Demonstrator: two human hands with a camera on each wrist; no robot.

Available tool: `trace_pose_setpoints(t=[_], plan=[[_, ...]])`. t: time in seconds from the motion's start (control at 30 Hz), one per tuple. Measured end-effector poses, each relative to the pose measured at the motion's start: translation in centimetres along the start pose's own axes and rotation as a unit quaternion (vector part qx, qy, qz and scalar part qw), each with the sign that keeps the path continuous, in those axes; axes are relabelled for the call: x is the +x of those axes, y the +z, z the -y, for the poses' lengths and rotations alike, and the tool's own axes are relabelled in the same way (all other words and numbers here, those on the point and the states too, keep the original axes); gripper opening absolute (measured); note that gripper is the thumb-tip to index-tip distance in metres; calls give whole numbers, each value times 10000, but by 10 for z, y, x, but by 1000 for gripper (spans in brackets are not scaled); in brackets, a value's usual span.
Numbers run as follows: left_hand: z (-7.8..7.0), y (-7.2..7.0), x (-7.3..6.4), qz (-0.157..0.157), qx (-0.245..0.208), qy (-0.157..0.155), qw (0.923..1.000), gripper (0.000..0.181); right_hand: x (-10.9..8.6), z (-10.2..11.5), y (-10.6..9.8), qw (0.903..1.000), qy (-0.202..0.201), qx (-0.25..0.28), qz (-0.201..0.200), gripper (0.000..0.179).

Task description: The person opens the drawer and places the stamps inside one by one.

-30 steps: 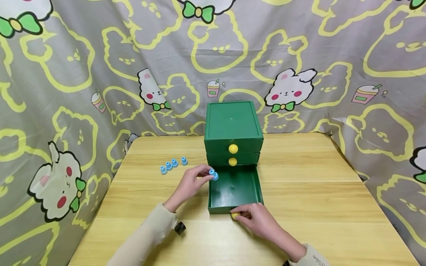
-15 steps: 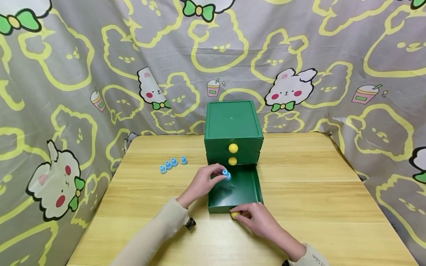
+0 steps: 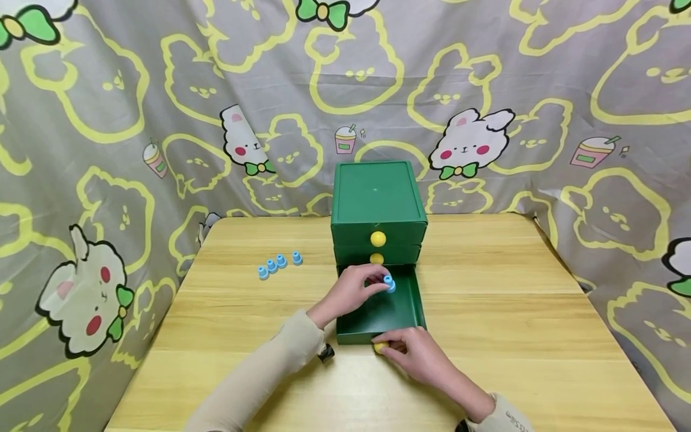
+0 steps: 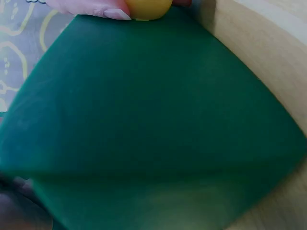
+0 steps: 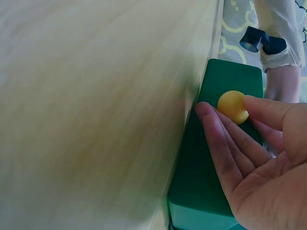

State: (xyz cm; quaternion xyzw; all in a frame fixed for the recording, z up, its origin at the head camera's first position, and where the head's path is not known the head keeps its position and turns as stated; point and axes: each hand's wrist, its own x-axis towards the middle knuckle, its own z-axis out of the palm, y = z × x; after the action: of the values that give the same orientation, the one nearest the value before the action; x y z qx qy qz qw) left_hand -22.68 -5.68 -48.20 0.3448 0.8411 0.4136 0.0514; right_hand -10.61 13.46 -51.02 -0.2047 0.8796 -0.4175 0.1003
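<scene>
In the head view my left hand [image 3: 353, 291] pinches a small blue stepped peg [image 3: 389, 284] between thumb and fingers. It holds the peg over the pulled-out bottom drawer [image 3: 380, 318] of a green cabinet [image 3: 378, 193]. My right hand [image 3: 418, 354] grips the round yellow knob [image 3: 380, 348] on that drawer's front. The right wrist view shows thumb and fingers around the same knob [image 5: 233, 107], against the green drawer front [image 5: 204, 158]. In the left wrist view the green drawer front [image 4: 153, 105] fills most of the picture, and fingers [image 4: 96, 6] touch the knob [image 4: 148, 7] at the top.
Several more blue pegs [image 3: 272, 266] stand on the wooden table [image 3: 507, 318], left of the cabinet. The two upper drawers, with yellow knobs [image 3: 378, 239], are closed. A patterned curtain [image 3: 291, 72] hangs behind and along the sides of the table.
My left hand has moved right with the blue peg, from the drawer's left side to above its middle. The right hand stays on the knob, and the drawer has not moved.
</scene>
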Motion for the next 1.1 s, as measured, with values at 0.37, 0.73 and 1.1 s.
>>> trace_pose_setpoints(t=[0.37,0.73,1.1], plan=[[-6,10,10,136,131,57,9998,16,0,1,-1,10000,-24,-37,-19,20],[1,23,16,450,375,-51,9983,15,0,0,0,10000,-22,-18,22,20],[9,26,18,761,499,-317,9953,13,0,1,-1,10000,-31,-37,23,20]])
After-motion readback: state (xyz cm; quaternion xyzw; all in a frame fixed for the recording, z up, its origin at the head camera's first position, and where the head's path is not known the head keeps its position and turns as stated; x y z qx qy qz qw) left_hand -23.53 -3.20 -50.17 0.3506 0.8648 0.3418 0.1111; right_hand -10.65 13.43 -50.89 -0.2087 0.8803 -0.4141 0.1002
